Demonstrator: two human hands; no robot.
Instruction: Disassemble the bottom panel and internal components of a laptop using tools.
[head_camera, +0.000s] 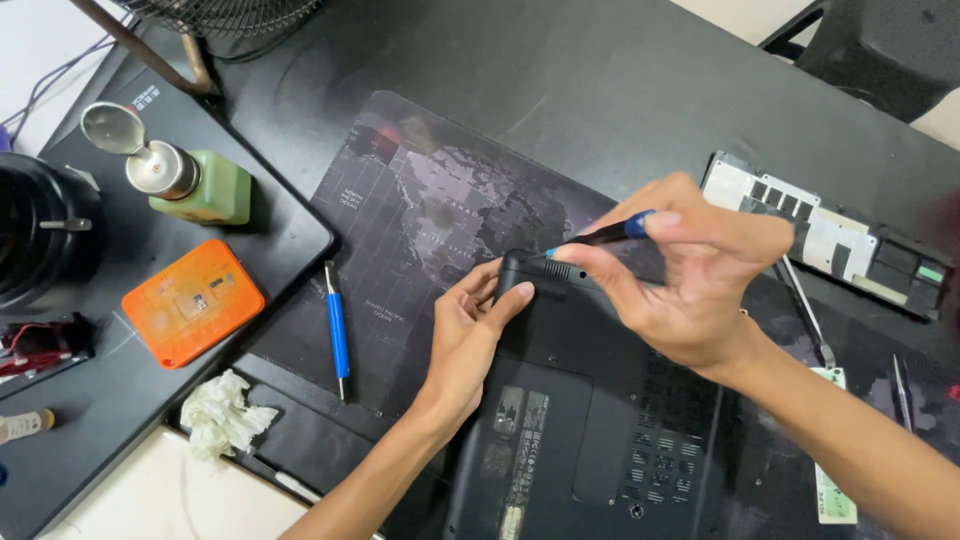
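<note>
A black laptop (590, 430) lies upside down on a dark map-printed desk mat (420, 200). My left hand (470, 335) grips the laptop's far left corner, thumb on its edge. My right hand (690, 280) holds a slim black screwdriver with a blue cap (600, 233), its tip pointing at that same corner beside the left thumb. The screwdriver's tip is partly hidden by my fingers.
A blue screwdriver (337, 330) lies on the mat to the left. Further left are an orange case (192, 302), a green pump bottle (190, 180), a crumpled tissue (220, 412). A removed laptop part (830, 235) and metal tools (805, 310) lie at right.
</note>
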